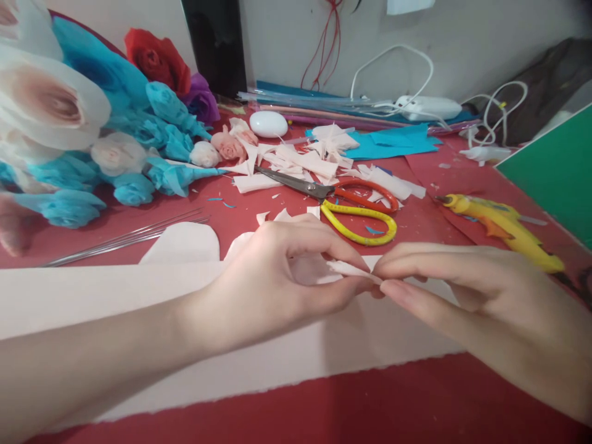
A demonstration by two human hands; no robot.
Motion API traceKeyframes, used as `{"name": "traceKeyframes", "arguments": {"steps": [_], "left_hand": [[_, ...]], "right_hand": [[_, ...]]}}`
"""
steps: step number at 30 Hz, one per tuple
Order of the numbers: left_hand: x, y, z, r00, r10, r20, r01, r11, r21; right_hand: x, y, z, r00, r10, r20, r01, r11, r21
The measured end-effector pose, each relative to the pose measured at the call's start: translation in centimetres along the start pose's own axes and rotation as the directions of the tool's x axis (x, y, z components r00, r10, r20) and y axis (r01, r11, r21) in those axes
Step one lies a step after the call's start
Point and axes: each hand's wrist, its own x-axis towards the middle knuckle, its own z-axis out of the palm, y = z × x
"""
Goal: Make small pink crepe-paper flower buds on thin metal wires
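Between my two hands, near the middle of the view, is a small pale pink paper petal (350, 269). My left hand (282, 271) pinches it between thumb and fingers. From the other side, my right hand (457, 283) pinches its edge, fingertips close to those of the left. Beneath both hands lies a long strip of pale pink crepe paper (152, 370). A rounded paper petal (185, 242) rests behind the strip, left of my left hand. Just beyond my hands sit scissors (319, 192) with one red and one yellow handle.
Blue, white, red and purple paper flowers (115, 123) crowd the left. Thin metal wires (124, 237) lie in front. Paper scraps (300, 161), blue paper (393, 142) and a white rounded case (268, 124) are behind. A yellow glue gun (504, 225) and green board (559, 172) stand right.
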Motion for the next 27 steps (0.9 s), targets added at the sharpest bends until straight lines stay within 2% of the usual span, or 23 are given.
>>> {"name": "traceKeyframes", "arguments": {"steps": [3, 7, 11, 16, 23, 27], "left_hand": [[0.13, -0.11, 0.03, 1.000, 0.022, -0.008, -0.022, 1.000, -0.007], [0.09, -0.32, -0.03, 1.000, 0.028, -0.004, -0.028, 0.999, -0.040], [-0.06, -0.46, -0.20, 0.995, 0.087, 0.041, -0.081, 0.989, -0.127], [0.26, -0.33, -0.26, 0.976, 0.198, 0.096, -0.173, 0.961, -0.218], [0.24, -0.34, -0.34, 0.974, 0.214, 0.077, -0.196, 0.961, -0.193], [0.26, -0.30, -0.35, 0.973, 0.219, 0.074, -0.203, 0.962, -0.180]], "right_hand": [[0.20, 0.09, -0.20, 0.987, 0.098, 0.129, -0.111, 0.989, 0.097], [0.34, 0.12, -0.31, 0.960, 0.179, 0.215, -0.219, 0.959, 0.179], [0.52, 0.07, -0.22, 0.908, 0.232, 0.349, -0.351, 0.877, 0.330], [0.43, 0.33, -0.18, 0.872, 0.220, 0.438, -0.435, 0.758, 0.485], [0.33, 0.67, -0.07, 0.833, 0.191, 0.519, -0.521, 0.587, 0.620], [0.45, 0.79, -0.01, 0.802, 0.183, 0.568, -0.568, 0.527, 0.632]]}}
